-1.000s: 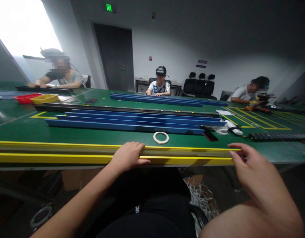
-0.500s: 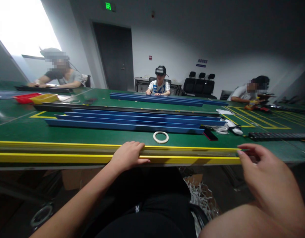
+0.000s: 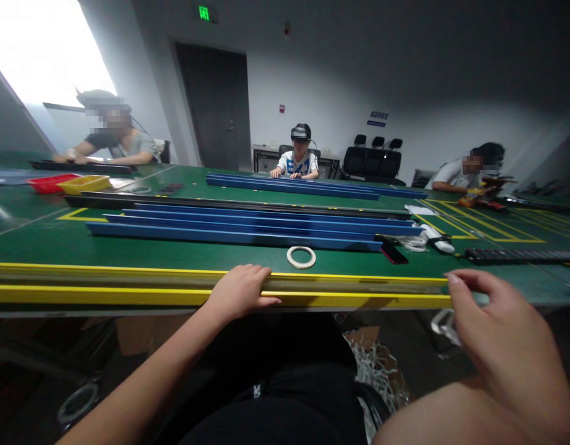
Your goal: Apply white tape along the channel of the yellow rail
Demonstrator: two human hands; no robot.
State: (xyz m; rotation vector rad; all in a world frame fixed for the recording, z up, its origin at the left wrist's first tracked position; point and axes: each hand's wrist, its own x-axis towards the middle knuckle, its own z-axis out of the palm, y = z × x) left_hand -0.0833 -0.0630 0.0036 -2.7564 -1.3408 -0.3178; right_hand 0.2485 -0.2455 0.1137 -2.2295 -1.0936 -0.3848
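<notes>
A long yellow channel-shaped profile [image 3: 359, 299] lies along the near edge of the green table, with a duller groove between its raised sides. My left hand [image 3: 238, 292] grips it near the middle, fingers over the far side and thumb along the near side. At the profile's right end, the thumb and index finger of my right hand [image 3: 498, 315] pinch the far rim. Any small piece between those fingertips is too hidden to make out. Just beyond the profile lies a whitish roll of tape [image 3: 301, 248], flat on the table.
Several blue profiles [image 3: 229, 237] and a black one [image 3: 173, 203] lie across the table. A phone [image 3: 394, 252] rests right of the tape. Red [image 3: 50, 184] and yellow trays [image 3: 83, 185] stand at left. Three people sit around the table. Shredded strips [image 3: 377, 364] fill a box below.
My right thumb has shifted slightly up toward the index fingertip at the profile's end. My left hand and the profile stay in place.
</notes>
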